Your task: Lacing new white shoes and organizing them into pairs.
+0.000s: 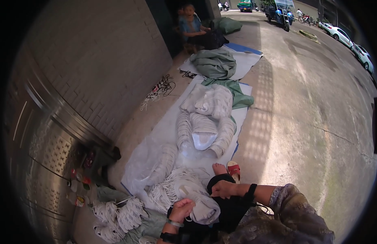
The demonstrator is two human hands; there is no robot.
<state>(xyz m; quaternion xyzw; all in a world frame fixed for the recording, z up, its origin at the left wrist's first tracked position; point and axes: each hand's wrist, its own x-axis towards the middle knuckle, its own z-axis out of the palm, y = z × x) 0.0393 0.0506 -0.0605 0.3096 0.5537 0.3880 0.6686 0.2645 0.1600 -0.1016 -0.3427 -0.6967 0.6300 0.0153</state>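
Note:
My left hand (183, 210) is closed in a pinch beside a rolled off-white bundle (202, 205) that lies by my lap. Whatever is between its fingers is too small to make out. My right hand (222, 189) is closed too, its fingers curled above my dark-trousered leg, and I cannot see what it holds. The two hands are a short way apart. Just beyond the left hand, a heap of loose white cords (168, 191) spreads over the sheet. Wristbands sit on both forearms.
Ahead on a pale ground sheet (164, 126) lie several plastic-wrapped white bundles (209, 99). Coiled white cord bundles (129, 213) rest on green cloth at lower left. Tangled cords (160, 89) lie near the wall. A person (192, 30) sits at the far end; vehicles stand beyond.

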